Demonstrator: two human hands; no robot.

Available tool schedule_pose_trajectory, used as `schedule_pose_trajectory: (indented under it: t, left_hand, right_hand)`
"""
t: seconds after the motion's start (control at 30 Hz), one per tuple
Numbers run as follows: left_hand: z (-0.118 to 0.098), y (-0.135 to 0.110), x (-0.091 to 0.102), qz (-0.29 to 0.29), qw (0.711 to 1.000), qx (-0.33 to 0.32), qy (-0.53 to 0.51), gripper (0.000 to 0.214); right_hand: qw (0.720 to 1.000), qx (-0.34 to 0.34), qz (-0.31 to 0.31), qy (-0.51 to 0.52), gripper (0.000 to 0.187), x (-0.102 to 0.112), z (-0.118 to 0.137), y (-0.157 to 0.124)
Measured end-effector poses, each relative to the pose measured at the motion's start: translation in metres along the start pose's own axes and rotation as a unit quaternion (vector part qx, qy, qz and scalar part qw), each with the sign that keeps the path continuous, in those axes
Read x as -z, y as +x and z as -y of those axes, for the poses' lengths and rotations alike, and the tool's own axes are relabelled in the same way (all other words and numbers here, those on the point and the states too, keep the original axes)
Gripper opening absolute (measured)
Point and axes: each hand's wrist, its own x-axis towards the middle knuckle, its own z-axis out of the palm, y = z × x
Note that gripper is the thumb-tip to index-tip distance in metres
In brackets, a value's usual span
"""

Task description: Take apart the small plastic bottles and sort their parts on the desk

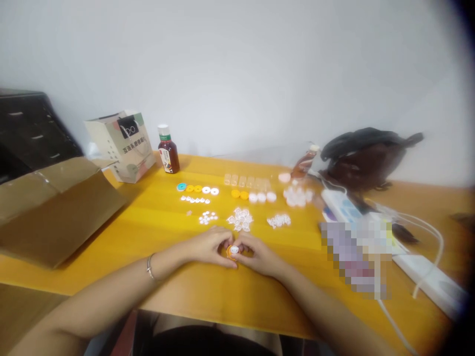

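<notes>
Between my two hands, close to the table's near side, is a small round orange piece with a white face on it (233, 251). The fingers of my left hand (213, 247) close on its left side. My right hand (256, 252) pinches it from the right, with the thumb at the white part. Just beyond the hands lie a pile of white flat pieces (240, 219), a group of small white discs (208, 217) and a heap of small white parts (279, 220). Farther back are a row of coloured rings (198, 189) and a row of yellow and white discs (254, 196).
Clear square cases (247, 182) and pale round pieces (297, 196) lie farther back. A bottle (168, 151), a paper bag (128, 146) and a cardboard box (55, 212) stand left. To the right are a power strip (426, 282), cables and a dark bag (365, 158).
</notes>
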Motion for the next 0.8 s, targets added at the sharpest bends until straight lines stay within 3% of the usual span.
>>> schedule_pose_trajectory:
  t: [0.13, 0.37, 0.53, 0.7, 0.8]
  left_hand:
    - [-0.001, 0.002, -0.002, -0.006, 1.000, 0.015, 0.006, 0.039]
    - [0.000, 0.001, -0.006, -0.025, 0.999, -0.005, 0.025, 0.032]
    - [0.000, 0.002, -0.006, -0.025, 0.999, -0.003, 0.031, 0.030]
    - [0.000, 0.004, -0.007, -0.011, 1.000, 0.000, 0.023, 0.023]
    - [0.000, 0.005, -0.007, -0.010, 1.000, -0.007, 0.018, 0.019]
  right_hand:
    - [1.000, 0.006, 0.009, 0.003, 0.011, 0.002, -0.001, 0.000]
    - [0.994, 0.066, 0.018, -0.089, 0.012, -0.002, 0.006, -0.002]
    - [0.990, 0.081, -0.012, -0.119, 0.013, -0.009, 0.004, -0.004]
    - [0.986, 0.089, -0.112, -0.087, 0.013, -0.013, 0.016, -0.001]
    - [0.988, 0.094, -0.101, -0.065, 0.009, -0.014, 0.021, 0.002]
